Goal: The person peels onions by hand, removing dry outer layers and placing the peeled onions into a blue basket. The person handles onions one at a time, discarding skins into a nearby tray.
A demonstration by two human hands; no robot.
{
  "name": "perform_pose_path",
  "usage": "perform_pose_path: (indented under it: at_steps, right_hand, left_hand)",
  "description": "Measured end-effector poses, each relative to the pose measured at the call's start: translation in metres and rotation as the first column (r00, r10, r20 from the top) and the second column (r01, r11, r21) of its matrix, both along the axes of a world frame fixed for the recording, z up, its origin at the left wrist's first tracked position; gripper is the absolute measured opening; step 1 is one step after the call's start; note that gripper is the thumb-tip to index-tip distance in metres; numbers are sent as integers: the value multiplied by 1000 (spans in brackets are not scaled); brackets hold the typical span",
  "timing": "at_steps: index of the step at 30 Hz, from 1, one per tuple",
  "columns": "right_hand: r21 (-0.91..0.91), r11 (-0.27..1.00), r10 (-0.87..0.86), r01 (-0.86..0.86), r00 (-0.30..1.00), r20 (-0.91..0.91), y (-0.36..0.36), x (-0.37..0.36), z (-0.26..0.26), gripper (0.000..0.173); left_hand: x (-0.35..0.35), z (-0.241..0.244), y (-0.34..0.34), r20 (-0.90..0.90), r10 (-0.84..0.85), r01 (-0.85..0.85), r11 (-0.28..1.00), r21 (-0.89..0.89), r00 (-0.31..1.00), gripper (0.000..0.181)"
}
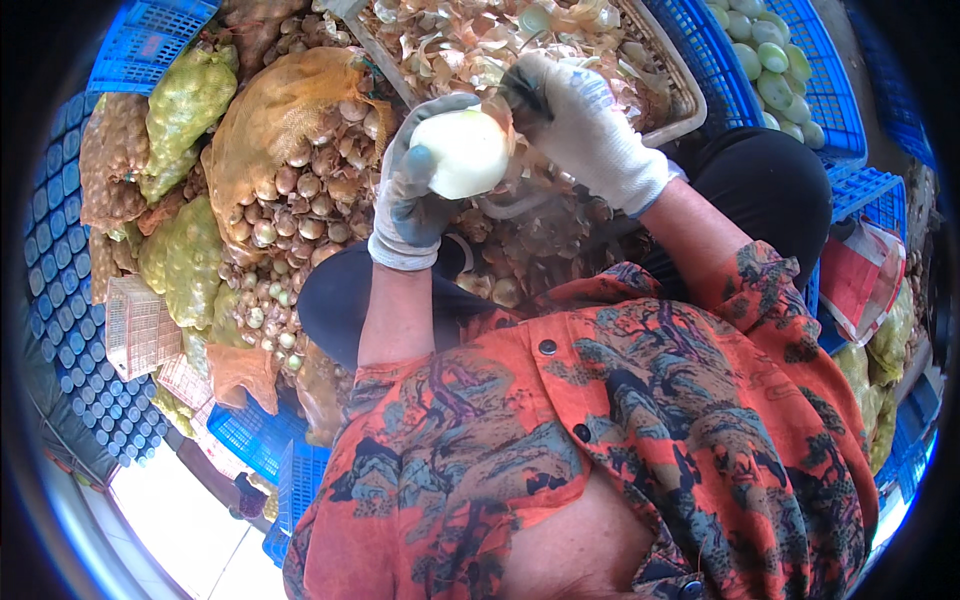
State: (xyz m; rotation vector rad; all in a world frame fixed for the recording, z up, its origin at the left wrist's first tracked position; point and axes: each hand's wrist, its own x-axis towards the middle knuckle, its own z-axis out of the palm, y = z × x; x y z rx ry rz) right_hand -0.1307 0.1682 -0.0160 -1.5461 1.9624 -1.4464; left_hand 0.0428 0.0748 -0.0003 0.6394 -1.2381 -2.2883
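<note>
My left hand [420, 169], in a white and grey work glove, holds a large peeled onion [463, 154], pale and smooth, with the thumb across its near side. A strip of brownish skin shows at the onion's right edge. My right hand [574, 124], gloved alike, is just right of the onion with its fingers curled by that edge; a thin dark thing shows at the fingers, too unclear to name. Beyond both hands, loose onion skins [517, 30] fill a pale plastic crate [675, 120].
Unpeeled onions [307, 184] spill from an orange mesh sack [262, 112] at the left, near yellow mesh sacks [191, 112]. Peeled onions [772, 56] lie in a blue plastic crate [832, 90] at the upper right. A pinkish basket [139, 326] stands at the far left.
</note>
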Motion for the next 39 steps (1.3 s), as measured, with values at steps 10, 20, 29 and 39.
perform_pose_path:
  at_steps: [10, 20, 29, 39]
  right_hand:
    - [84, 971, 47, -224, 522, 852, 13, -22, 29, 17]
    - [172, 974, 160, -147, 985, -62, 31, 7, 27, 12]
    - [202, 977, 86, -68, 993, -82, 28, 14, 13, 12]
    - [129, 976, 27, -177, 681, 732, 17, 7, 42, 20]
  left_hand:
    - [4, -13, -4, -187, 27, 17, 973, 232, 982, 78]
    - [9, -17, -9, -194, 116, -49, 947, 318, 974, 70]
    - [5, -24, -8, -100, 189, -162, 959, 233, 977, 65]
    - [-2, -9, -3, -14, 171, -170, 983, 68, 985, 86]
